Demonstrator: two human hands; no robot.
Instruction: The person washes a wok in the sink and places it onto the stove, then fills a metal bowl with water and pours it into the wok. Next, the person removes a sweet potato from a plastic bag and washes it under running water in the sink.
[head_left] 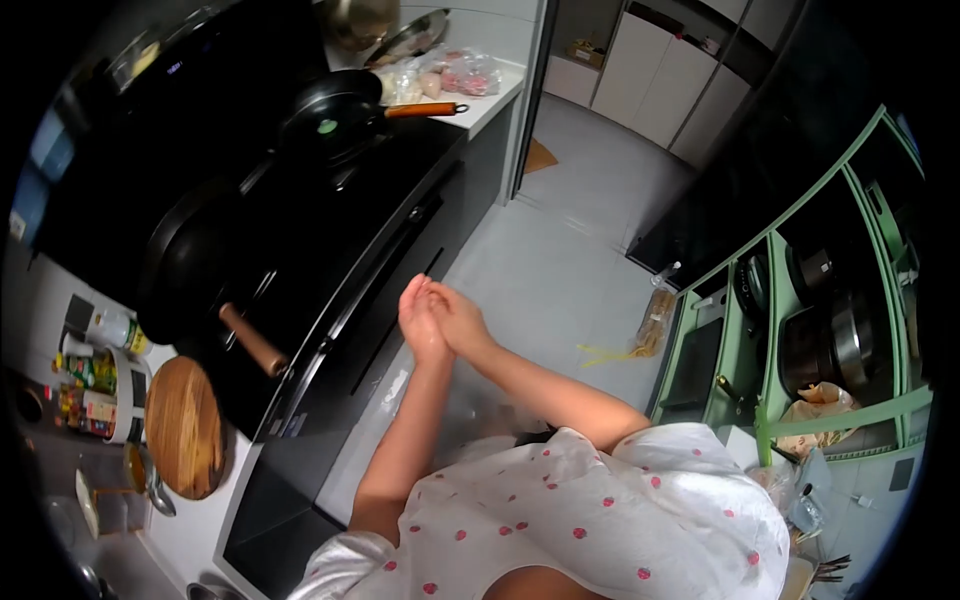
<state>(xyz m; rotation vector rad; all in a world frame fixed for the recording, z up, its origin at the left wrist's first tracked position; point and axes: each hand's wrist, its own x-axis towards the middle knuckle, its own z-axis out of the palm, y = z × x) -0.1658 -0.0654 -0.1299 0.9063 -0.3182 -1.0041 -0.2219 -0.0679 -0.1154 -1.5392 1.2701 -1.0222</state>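
Observation:
Both my hands are raised in front of my body, over the grey floor beside the stove. My left hand [425, 322] and my right hand [458, 318] touch each other, with palms and fingers pressed together and looking wet. No object shows between them. To their left stands the black stove [330, 235], which bears a pan with a wooden handle [253, 341] and a dark pan with an orange handle [425, 109]. Which fingers lie over which is hard to make out.
A round wooden board [184, 428] stands on the counter near a rack of seasoning bottles [97, 385]. Plastic bags of food [465, 75] lie at the back counter. On the right, a green shelf [775, 300] holds pots. Grey floor [545, 285] runs to a doorway.

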